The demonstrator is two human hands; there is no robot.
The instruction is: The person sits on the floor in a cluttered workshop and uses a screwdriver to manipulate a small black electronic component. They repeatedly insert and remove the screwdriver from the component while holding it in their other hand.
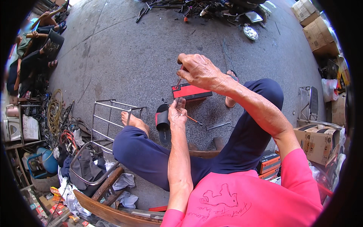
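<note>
My right hand (196,68) grips a screwdriver (180,78) with a reddish handle. Its shaft points down and the tip meets the left end of a red-topped black box (193,90), battery-like in shape, on the floor. My left hand (177,112) is palm up at the near left corner of that box, its fingers partly curled. A thin orange cable (192,119) with a dark end runs out from beside the left thumb. What the left fingertips press on is hidden. A black and red slide sandal (163,123) lies left of this hand.
A metal rack (109,123) stands by my bare left foot. Coiled cables (56,109) and clutter fill the left side, where seated people (34,56) are. Scrap parts (211,9) lie at the far end. Cardboard boxes (317,142) line the right. A flat metal strip (218,125) lies near the box.
</note>
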